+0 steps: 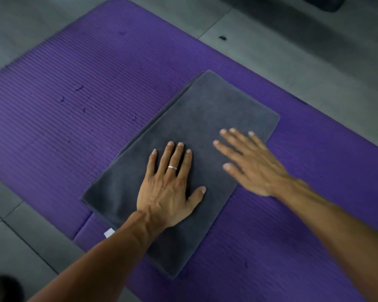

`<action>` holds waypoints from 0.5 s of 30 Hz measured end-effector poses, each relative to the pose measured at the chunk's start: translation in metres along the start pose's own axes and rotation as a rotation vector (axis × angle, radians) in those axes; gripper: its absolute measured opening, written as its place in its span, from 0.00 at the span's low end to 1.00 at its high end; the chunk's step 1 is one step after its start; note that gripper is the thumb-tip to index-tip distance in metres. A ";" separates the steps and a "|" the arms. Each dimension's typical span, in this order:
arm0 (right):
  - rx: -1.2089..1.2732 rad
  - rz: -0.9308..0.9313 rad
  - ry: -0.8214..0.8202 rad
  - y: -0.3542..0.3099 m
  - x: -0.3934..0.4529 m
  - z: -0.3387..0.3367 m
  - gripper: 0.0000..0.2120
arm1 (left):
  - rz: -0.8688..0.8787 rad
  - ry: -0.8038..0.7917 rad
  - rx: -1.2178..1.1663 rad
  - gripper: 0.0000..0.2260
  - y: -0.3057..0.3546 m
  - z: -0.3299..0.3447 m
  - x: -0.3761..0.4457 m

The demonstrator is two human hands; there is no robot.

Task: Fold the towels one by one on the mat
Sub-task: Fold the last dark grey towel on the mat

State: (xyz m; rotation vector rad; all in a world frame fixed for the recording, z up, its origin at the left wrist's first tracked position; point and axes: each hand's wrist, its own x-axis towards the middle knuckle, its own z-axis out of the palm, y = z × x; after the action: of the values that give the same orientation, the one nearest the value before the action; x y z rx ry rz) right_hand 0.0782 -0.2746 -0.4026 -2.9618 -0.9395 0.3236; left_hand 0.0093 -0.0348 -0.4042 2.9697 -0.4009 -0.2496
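A dark grey towel (205, 112) lies folded into a long rectangle on the purple ribbed mat (74, 94), running from near left to far right. My left hand (168, 188), with a ring on one finger, rests flat on the towel's middle, fingers straight and spread. My right hand (249, 162) lies flat with straight fingers over the towel's right edge, slightly blurred. A small white label (109, 233) shows at the towel's near left edge beside my left forearm.
Grey tiled floor (314, 62) surrounds the mat. A dark object (330, 3) sits at the far right top. A small dark speck (222, 37) lies on the floor beyond the mat. Something dark and blurred (2, 288) fills the bottom left corner.
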 end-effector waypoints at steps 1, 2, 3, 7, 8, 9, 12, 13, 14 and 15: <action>0.002 0.106 -0.028 0.019 -0.005 -0.001 0.32 | -0.001 -0.007 0.004 0.38 0.000 0.000 0.000; 0.004 0.244 -0.056 0.040 -0.007 -0.003 0.32 | -0.003 -0.017 0.009 0.38 0.001 0.000 -0.001; 0.001 0.369 -0.098 0.060 -0.006 -0.008 0.32 | -0.006 -0.021 0.014 0.37 0.001 0.000 0.000; -0.035 0.550 -0.063 0.081 -0.004 -0.030 0.29 | -0.053 0.044 -0.061 0.34 0.013 0.001 -0.012; -0.021 0.535 0.036 0.071 -0.006 -0.032 0.28 | -0.043 0.070 -0.118 0.34 0.020 0.003 -0.021; 0.016 0.500 0.119 0.059 -0.011 -0.032 0.27 | -0.008 0.083 -0.180 0.35 0.029 0.005 -0.032; 0.049 0.291 0.138 0.025 -0.035 -0.020 0.26 | 0.115 0.088 -0.252 0.38 0.050 0.013 -0.069; 0.047 0.244 0.100 0.018 -0.043 -0.017 0.27 | 0.121 0.086 -0.246 0.35 0.051 0.016 -0.076; 0.055 0.223 0.069 0.014 -0.049 -0.014 0.28 | 0.112 0.101 -0.251 0.31 0.050 0.019 -0.080; 0.065 0.217 0.050 0.011 -0.053 -0.013 0.29 | 0.100 0.125 -0.269 0.25 0.047 0.019 -0.080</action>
State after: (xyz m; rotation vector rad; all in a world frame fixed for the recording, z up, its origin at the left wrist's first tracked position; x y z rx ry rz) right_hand 0.0446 -0.3137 -0.3804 -3.0000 -0.5916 0.2756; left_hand -0.0819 -0.0600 -0.4037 2.6763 -0.4589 -0.0969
